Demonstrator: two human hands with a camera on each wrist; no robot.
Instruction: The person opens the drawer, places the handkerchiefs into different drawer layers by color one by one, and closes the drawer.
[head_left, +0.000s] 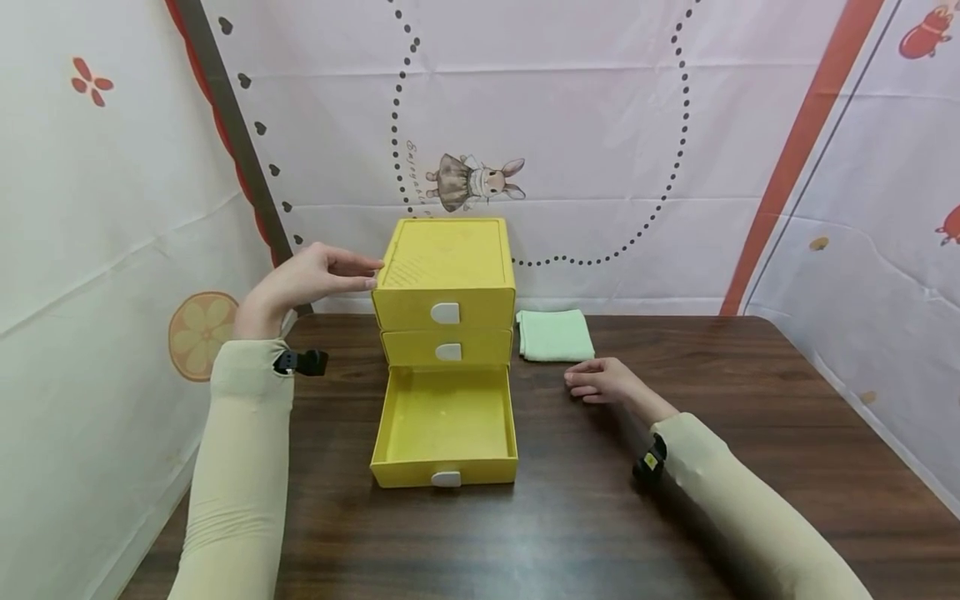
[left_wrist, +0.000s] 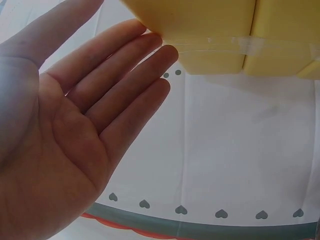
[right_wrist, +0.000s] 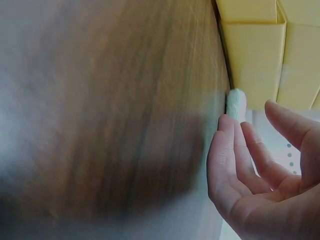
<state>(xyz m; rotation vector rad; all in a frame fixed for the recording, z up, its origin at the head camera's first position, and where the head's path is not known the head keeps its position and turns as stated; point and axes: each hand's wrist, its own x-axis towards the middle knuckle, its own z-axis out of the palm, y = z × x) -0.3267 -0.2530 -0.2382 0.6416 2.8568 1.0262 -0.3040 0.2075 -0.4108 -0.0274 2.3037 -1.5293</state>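
A yellow plastic three-drawer organizer (head_left: pixel 445 287) stands on a dark wooden table (head_left: pixel 750 433), its bottom drawer (head_left: pixel 445 427) pulled out and empty. The left hand (head_left: pixel 315 279), fingers straight and spread, touches the cabinet's upper left edge. The right hand (head_left: pixel 603 381) rests loosely open on the table near a folded green cloth (head_left: pixel 555 335). The cabinet looks light, rigid and smooth, best steadied by its sides; the cloth looks soft and limp.

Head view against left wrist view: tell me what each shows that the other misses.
Only the head view shows the pulled-out bottom drawer, the folded pale green cloth, the dark wooden table and the right hand resting on it. Only the left wrist view shows the left hand's open palm. Both show the left hand with straight fingers at the yellow plastic drawer cabinet.
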